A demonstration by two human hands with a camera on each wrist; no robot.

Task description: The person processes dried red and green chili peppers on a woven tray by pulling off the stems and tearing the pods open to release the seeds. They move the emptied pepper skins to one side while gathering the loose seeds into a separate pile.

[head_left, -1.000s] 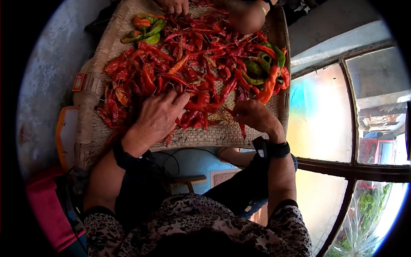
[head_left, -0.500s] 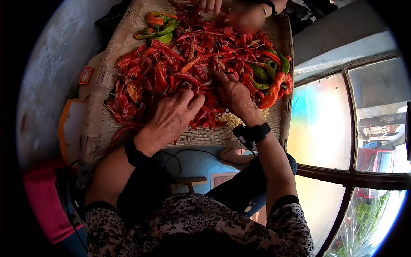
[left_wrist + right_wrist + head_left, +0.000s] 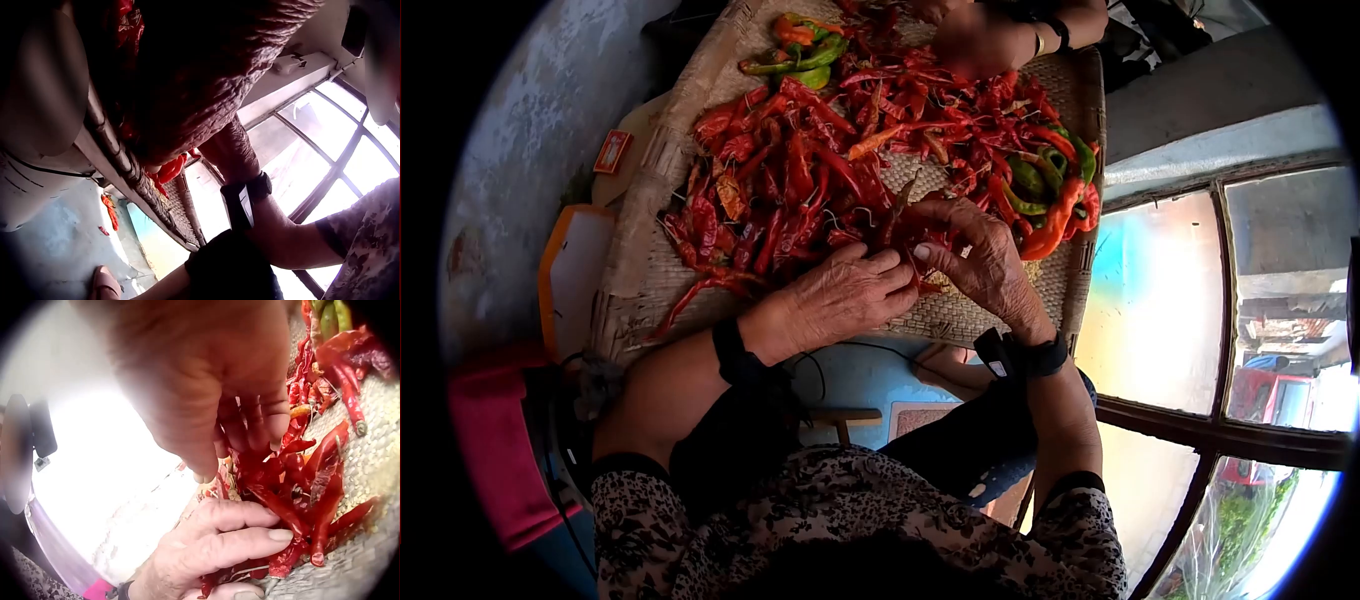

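Note:
Red dried chilies (image 3: 800,180) are heaped on a woven tray (image 3: 635,260). My left hand (image 3: 840,290) holds some red chilies at the near side of the heap, its bent fingers above them. In the right wrist view the left thumb (image 3: 247,592) shows below them. Right beside it, my right hand (image 3: 990,260) pinches a dark red chili between thumb and fingers. Its fingertips come close to the left hand's. In the right wrist view several red chilies (image 3: 325,506) lie beside the left fingers. The left wrist view is mostly dark skin.
Another person's hand (image 3: 990,45) works at the tray's far side. Green and orange peppers (image 3: 815,65) lie at the far left, more green and orange peppers (image 3: 1055,185) at the right. A window (image 3: 1225,300) stands right of the tray, a wall (image 3: 530,150) to the left.
My right hand reached from the tray's near right into the heap, then came back beside my left hand. The left hand shifted right and nearer. The tray has shifted rightward in view.

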